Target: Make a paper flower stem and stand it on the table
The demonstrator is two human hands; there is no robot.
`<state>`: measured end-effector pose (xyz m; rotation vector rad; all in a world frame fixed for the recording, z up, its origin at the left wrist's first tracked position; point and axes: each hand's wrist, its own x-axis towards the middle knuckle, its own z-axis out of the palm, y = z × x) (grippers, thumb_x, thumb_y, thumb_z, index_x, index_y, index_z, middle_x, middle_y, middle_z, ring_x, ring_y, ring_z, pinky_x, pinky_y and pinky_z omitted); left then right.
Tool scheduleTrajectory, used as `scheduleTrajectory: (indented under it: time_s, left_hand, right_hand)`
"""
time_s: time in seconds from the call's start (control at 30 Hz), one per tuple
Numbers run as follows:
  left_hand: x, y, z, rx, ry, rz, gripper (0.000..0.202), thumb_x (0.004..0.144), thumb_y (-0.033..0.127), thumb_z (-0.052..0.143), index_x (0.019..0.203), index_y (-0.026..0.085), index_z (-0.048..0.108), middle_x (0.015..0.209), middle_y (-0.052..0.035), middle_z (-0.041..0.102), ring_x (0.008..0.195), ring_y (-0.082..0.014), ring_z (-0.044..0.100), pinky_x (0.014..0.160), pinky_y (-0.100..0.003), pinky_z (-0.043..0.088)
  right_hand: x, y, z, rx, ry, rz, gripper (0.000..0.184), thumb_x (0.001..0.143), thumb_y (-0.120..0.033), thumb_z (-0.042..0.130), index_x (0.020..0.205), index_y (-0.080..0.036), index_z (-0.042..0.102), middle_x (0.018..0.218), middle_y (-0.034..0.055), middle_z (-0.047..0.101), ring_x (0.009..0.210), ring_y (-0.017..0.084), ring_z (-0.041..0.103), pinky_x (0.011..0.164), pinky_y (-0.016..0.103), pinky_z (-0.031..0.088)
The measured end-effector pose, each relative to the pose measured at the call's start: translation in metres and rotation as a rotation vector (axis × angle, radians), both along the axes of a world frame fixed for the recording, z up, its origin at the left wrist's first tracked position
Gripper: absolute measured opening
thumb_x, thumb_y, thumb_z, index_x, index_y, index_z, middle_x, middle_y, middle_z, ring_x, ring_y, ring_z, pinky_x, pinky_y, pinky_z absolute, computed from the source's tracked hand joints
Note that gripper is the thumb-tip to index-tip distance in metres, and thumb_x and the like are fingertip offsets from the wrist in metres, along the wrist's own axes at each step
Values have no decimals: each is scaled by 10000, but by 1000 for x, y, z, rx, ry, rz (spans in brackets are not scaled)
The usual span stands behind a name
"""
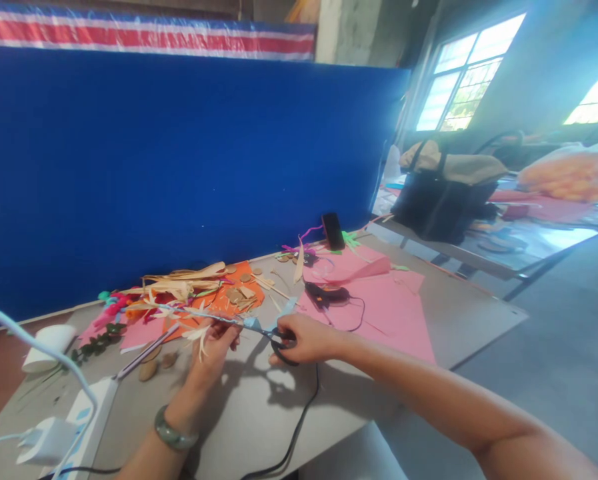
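My left hand [213, 353] is closed in a pinch on a thin stem wrapped in pale blue [195, 311], which runs out to the left. Pale husk petals [199, 335] stick out beside these fingers. In my right hand [309, 339] is a pair of black-handled scissors [285, 353], with fingers through the loops. The blades point left at a light-blue scrap [251, 323] on the stem's right end; whether they touch it I cannot tell. Another light-blue piece [289, 305] shows just above my right hand.
Behind lie dried husks [183, 283] and wooden discs [236, 295] on orange paper. A glue gun [326, 295] rests on pink paper [393, 317], near a phone [333, 231]. At left are a white roll [49, 348] and a power strip [96, 410]. A blue panel [179, 167] stands behind the table.
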<state>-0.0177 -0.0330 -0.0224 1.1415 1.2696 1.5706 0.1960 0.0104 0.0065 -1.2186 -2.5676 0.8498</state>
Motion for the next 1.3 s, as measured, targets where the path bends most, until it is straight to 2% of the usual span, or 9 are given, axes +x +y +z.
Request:
scheduleTrajectory:
  time_s: [0.27,0.57,0.77,0.9,1.07,1.3]
  left_hand:
    - [-1,1,-2,22,-46,-1,307,610,340,758,743,169,540,473,47,582,409,-104,507,410,-214,383]
    - [-6,3,-6,46,-47,-17,260,663,299,746,774,165,552,488,52,581,427,-96,502,419,-209,379]
    - [-4,1,-5,39,-102,-11,290,645,290,767,784,171,543,516,53,594,438,-97,512,425,-212,390]
    - [-3,1,-5,41,-126,-26,290,646,270,768,796,173,539,514,58,587,440,-96,515,426,-209,390]
    - [-1,2,-7,60,-125,-19,274,639,276,764,755,169,541,497,62,571,412,-83,496,404,-200,368]
    - [1,1,-2,41,-118,-10,308,602,300,775,738,172,529,476,61,568,390,-86,489,396,-202,366]
  right_hand:
    - [-2,-5,5,19,1,-19,472,634,-613,691,638,-181,502,564,-36,511,528,93,429,484,209,275]
    - [5,3,-6,18,45,-3,504,593,-640,715,602,-180,509,528,-50,488,512,90,421,477,204,280]
    - [6,7,-5,5,56,11,454,611,-550,749,582,-180,488,515,-58,481,511,88,410,482,203,266]
    - [7,7,-1,100,31,42,413,633,-474,756,562,-180,475,508,-57,469,504,89,386,505,214,268]
    - [6,2,1,275,35,112,449,613,-577,732,619,-182,518,571,-27,519,560,115,415,619,243,334]
    - [3,2,1,264,20,112,505,621,-661,685,632,-185,515,571,-19,524,564,125,419,609,247,322]
